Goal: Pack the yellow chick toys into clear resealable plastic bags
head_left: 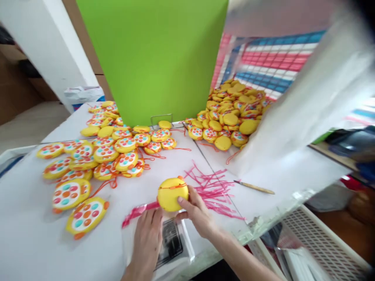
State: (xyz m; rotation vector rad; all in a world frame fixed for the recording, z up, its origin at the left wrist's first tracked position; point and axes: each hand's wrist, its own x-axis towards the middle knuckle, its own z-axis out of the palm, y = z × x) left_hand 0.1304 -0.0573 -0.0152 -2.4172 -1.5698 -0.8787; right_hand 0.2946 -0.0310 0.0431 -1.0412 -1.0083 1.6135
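My right hand (195,208) grips a round yellow toy (170,194), its plain back facing up and an orange cord across it. My left hand (146,242) is just below the toy, holding a clear plastic bag (175,244) with a pink strip (137,214) along its edge. Yellow toys with coloured buttons and orange cords lie in a loose pile (108,150) to the left of my hands. A taller heap (231,115) of them sits at the far right. Two more toys (70,194) (87,216) lie apart at the left.
Loose pink strips (211,191) lie right of my hands on the white table (38,218). A wooden-handled tool (254,187) lies farther right. A green board (152,54) stands behind the piles, a white sheet (293,105) hangs at the right, and a plastic crate (319,242) sits below the table edge.
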